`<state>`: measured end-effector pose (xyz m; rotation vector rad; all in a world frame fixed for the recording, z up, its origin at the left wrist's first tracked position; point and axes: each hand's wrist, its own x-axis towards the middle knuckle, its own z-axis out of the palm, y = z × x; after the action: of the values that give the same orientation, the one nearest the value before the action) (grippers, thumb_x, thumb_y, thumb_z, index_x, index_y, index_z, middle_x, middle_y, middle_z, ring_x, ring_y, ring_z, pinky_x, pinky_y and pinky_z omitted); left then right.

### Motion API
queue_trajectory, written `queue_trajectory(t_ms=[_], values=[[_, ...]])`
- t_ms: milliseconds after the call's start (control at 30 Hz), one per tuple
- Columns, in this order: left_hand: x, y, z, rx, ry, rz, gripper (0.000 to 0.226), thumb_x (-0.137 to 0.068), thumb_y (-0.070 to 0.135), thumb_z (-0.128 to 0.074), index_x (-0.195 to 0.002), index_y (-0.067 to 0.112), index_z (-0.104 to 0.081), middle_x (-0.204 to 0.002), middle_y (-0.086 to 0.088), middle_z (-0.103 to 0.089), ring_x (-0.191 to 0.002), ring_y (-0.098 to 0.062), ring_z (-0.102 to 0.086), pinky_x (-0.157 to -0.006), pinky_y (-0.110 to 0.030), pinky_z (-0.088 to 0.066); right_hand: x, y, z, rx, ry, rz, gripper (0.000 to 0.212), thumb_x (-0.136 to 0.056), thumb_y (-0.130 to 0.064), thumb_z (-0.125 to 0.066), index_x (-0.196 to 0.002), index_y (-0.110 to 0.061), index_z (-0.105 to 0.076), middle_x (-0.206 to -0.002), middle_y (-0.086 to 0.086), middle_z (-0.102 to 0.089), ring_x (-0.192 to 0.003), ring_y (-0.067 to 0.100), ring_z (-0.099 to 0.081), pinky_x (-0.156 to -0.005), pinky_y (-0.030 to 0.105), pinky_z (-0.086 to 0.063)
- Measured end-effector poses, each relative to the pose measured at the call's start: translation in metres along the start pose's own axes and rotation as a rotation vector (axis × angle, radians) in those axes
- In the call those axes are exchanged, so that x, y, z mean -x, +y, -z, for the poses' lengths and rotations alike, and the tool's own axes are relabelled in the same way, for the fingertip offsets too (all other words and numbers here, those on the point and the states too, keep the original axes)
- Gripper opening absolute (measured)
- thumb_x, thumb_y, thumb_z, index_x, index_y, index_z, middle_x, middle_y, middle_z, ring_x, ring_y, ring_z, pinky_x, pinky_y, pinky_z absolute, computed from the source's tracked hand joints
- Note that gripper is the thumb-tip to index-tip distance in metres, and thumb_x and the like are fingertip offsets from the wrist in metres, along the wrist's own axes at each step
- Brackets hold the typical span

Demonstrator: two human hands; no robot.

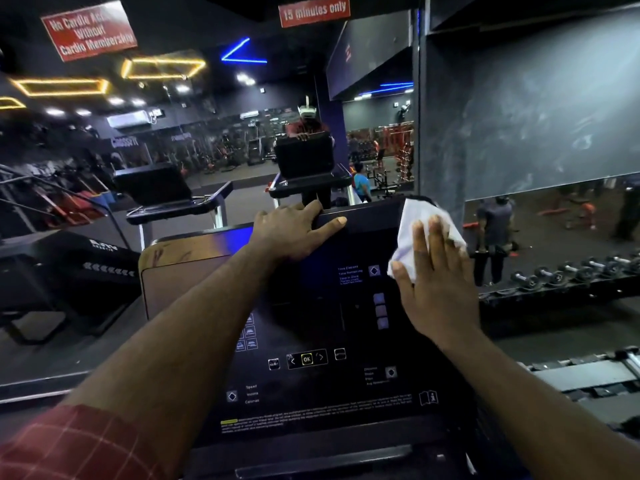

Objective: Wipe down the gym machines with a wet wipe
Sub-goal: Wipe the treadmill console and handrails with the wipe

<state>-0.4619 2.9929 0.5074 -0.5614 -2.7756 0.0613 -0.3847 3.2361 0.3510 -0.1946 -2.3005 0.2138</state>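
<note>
A treadmill's black console [311, 375] fills the lower middle of the head view, with an OK button and printed labels on its face. My left hand [294, 230] grips the console's top edge, fingers curled over it and thumb along the front. My right hand [436, 271] lies flat with straight fingers, pressing a white wet wipe [422, 220] against the console's upper right corner. Part of the wipe is hidden under my palm.
A large wall mirror ahead reflects me, the treadmill [304, 161] and the gym floor. Another treadmill console [69, 271] stands to the left. A rack of dumbbells [561, 275] runs along the right, and a person [493, 237] stands near it.
</note>
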Motion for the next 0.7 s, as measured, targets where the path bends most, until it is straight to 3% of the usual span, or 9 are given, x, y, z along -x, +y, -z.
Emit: queue_trajectory(t_ms=[67,167,267,333,400,567,700], values=[[0.001,0.001,-0.002,-0.007,0.007,0.008,0.082,-0.088,0.092,-0.010,-0.132,0.033,-0.048,-0.137,-0.004,-0.061,-0.123,-0.032,-0.060,-0.103,-0.058,-0.040,-0.011,-0.024,-0.001,-0.035,0.012,-0.036,0.075,-0.107,-0.053,-0.027,-0.167,-0.017,0.000,-0.174,0.010,0.007,-0.161,0.027,0.004,-0.130,0.052,-0.006],[0.002,0.001,-0.005,0.001,0.040,0.013,0.086,-0.088,0.092,-0.010,-0.138,0.033,-0.046,-0.140,-0.004,-0.060,-0.127,-0.033,-0.057,-0.105,-0.058,-0.037,0.021,-0.042,-0.013,-0.071,-0.038,0.149,0.072,-0.108,-0.050,-0.034,-0.167,-0.023,-0.004,-0.175,0.005,0.006,-0.161,0.025,0.005,-0.129,0.055,-0.008],[0.007,0.002,-0.012,-0.006,0.084,0.007,0.087,-0.088,0.093,-0.014,-0.144,0.032,-0.042,-0.142,-0.003,-0.055,-0.131,-0.032,-0.052,-0.108,-0.058,-0.034,0.080,-0.023,-0.024,-0.063,-0.069,0.321,0.071,-0.105,-0.053,-0.044,-0.166,-0.030,-0.017,-0.173,0.003,-0.020,-0.158,0.027,-0.022,-0.128,0.053,-0.013],[0.013,0.004,-0.021,-0.038,0.137,0.002,0.090,-0.087,0.094,-0.018,-0.149,0.031,-0.036,-0.143,-0.004,-0.050,-0.132,-0.032,-0.048,-0.109,-0.057,-0.031,0.094,-0.002,-0.023,-0.027,-0.090,0.269,0.074,-0.103,-0.058,-0.046,-0.166,-0.032,-0.018,-0.161,0.003,-0.043,-0.143,0.030,-0.044,-0.129,0.049,-0.011],[0.016,0.006,-0.028,-0.059,0.165,0.004,0.094,-0.085,0.095,-0.019,-0.151,0.029,-0.030,-0.144,-0.004,-0.046,-0.133,-0.032,-0.044,-0.110,-0.057,-0.029,0.076,0.014,-0.018,0.013,-0.083,0.167,0.078,-0.102,-0.060,-0.044,-0.167,-0.028,-0.013,-0.153,0.009,-0.049,-0.133,0.034,-0.049,-0.128,0.052,-0.013],[0.014,0.005,-0.033,-0.073,0.180,0.000,0.100,-0.081,0.100,-0.021,-0.151,0.029,-0.026,-0.149,-0.002,-0.040,-0.135,-0.033,-0.040,-0.111,-0.058,-0.026,0.010,-0.020,-0.004,-0.047,0.004,0.030,0.077,-0.107,-0.055,-0.040,-0.167,-0.024,-0.003,-0.175,0.006,0.003,-0.155,0.036,-0.022,-0.130,0.050,-0.006],[0.024,0.002,-0.046,-0.061,0.239,-0.040,0.108,-0.080,0.099,-0.023,-0.161,0.027,-0.012,-0.160,-0.002,-0.030,-0.148,-0.030,-0.027,-0.120,-0.062,-0.012,0.043,-0.041,-0.017,-0.056,-0.054,0.189,0.075,-0.107,-0.052,-0.042,-0.167,-0.026,-0.007,-0.175,0.003,0.004,-0.161,0.027,0.001,-0.128,0.055,-0.011]])
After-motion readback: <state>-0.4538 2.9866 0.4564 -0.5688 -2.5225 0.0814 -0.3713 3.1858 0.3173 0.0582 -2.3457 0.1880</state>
